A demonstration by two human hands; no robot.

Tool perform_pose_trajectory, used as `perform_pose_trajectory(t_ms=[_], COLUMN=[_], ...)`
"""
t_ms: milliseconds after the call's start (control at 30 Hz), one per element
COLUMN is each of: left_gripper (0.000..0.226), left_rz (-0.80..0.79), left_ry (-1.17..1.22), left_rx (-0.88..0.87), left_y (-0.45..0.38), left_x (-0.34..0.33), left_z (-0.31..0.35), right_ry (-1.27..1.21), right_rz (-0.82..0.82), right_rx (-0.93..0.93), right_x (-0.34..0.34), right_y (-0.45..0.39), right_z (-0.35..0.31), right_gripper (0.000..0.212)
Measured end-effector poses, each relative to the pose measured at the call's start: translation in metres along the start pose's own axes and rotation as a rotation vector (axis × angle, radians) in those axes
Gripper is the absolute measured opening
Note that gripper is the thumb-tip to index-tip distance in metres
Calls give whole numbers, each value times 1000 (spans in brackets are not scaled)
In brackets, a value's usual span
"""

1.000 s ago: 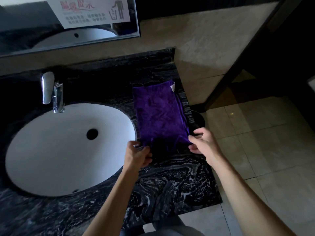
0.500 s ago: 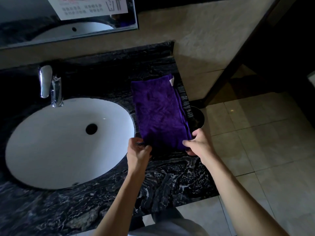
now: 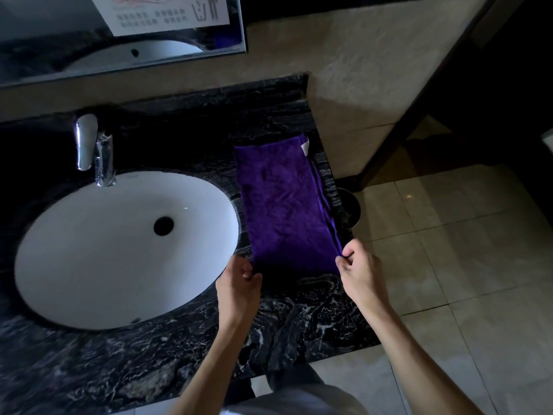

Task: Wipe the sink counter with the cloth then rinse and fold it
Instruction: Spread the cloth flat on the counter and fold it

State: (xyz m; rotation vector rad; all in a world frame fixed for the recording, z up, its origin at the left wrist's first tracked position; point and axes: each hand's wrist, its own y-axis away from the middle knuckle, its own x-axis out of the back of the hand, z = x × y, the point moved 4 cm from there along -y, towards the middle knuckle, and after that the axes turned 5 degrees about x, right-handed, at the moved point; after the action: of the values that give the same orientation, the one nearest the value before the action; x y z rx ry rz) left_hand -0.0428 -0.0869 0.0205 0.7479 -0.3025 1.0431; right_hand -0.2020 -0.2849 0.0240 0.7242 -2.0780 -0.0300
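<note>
**Fold step: both hands on near corners of the cloth**

R hand [image 3: 360, 272] pinches the near-right corner of the purple cloth [image 3: 284, 205] btw thumb and curled fingers; that corner looks lifted a bit off the stone, and the layered hem runs away from the hand along the counter's right edge. L hand [image 3: 239, 280] sits at the near-left corner, thumb and fingers closed on the hem, though shadow there makes the exact contact hard to read. Both wrists hover over the dark marbled counter [image 3: 299, 319], w/ forearms coming in from the near edge.

Beyond the fingertips the cloth lies flat as a long strip, already doubled lengthwise by the look of the stacked right hem, stretching away toward the wall. A white tag [image 3: 305, 146] shows at its far-right corner. To the L of the L hand, just beside it, is the white oval sink [image 3: 89, 250], w/ the cloth's left edge close to the sink's rim. The chrome faucet [image 3: 95, 151] stands farther out on that side, w/ a mirror [image 3: 119, 64] on the wall behind. To the R of the R hand the counter ends, then floor tiles.

Judgement: wipe and rinse seem done; this is folding. Next move prob calls for lifting both near corners together, carrying them fwd to the far edge, keeping hems aligned so layers don't skew, then flattening.
</note>
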Motion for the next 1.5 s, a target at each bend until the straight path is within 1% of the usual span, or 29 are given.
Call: perform_pose_trajectory(t_ms=[67,100,133,167,200,233,267,300,333,367,400,467,567,667,733,767,867,967,1067,1167,1233,1333,1400,1500], left_gripper=[24,21,19,18,19,23,30,38,45,52,58,64,67,67,65,64,63,64,64,67,66,66,66,65], left_rz=[-29,-40,-27,10,61,106,123,114,80,33,-7,-22,9,51,83,84,106,115,125,133,152,127,141,154], left_ry=[-138,-239,-334,-396,-418,-417,-428,-457,-503,-565,-630,-740,-797,-763,-719,-699,-717,-765,-806,-757,-701,-721,-740,-723], left_rx=[-13,-12,-16,-48,-133,-264,-401,-512,-578,-593,-576,-526,-485,-445,-456,-482,-578,-540,-526,-498,-504,-498,-473,-433], left_y=[3,5,6,5,3,1,-3,-9,-17,-23,-29,-40,-42,-37,-44,-54,-96,-133,-138,-140,-152,-175,-186,-189], left_x=[2,3,4,6,6,2,-7,-18,-30,-40,-47,-51,-51,-51,-53,-53,-59,-58,-55,-55,-56,-59,-55,-51], left_z=[-2,0,1,6,15,26,35,43,45,44,39,22,7,15,25,33,60,65,59,69,83,93,92,90], right_ry=[102,150,185,201,189,156,119,109,151,232,323,477,564,537,472,450,464,518,567,518,460,503,548,567], right_rz=[-83,-97,-52,39,145,228,246,202,138,88,66,65,56,90,154,167,115,89,111,123,131,71,36,35], right_rx=[-21,-15,17,74,155,252,359,467,570,651,692,692,677,606,582,601,686,698,700,630,641,718,705,683], right_x=[1,3,6,9,10,7,-2,-15,-30,-45,-55,-59,-55,-55,-54,-54,-64,-68,-63,-62,-63,-66,-65,-61], right_y=[4,5,4,1,-2,-5,-10,-17,-22,-25,-29,-37,-40,-40,-48,-55,-89,-122,-131,-135,-145,-173,-192,-205], right_z=[2,0,-4,-11,-21,-34,-46,-56,-63,-62,-57,-37,-16,-24,-37,-48,-76,-77,-66,-77,-96,-115,-113,-103], right_gripper=[16,14,12,8,7,13,23,34,44,51,57,62,63,66,65,63,63,63,62,66,64,64,66,64])
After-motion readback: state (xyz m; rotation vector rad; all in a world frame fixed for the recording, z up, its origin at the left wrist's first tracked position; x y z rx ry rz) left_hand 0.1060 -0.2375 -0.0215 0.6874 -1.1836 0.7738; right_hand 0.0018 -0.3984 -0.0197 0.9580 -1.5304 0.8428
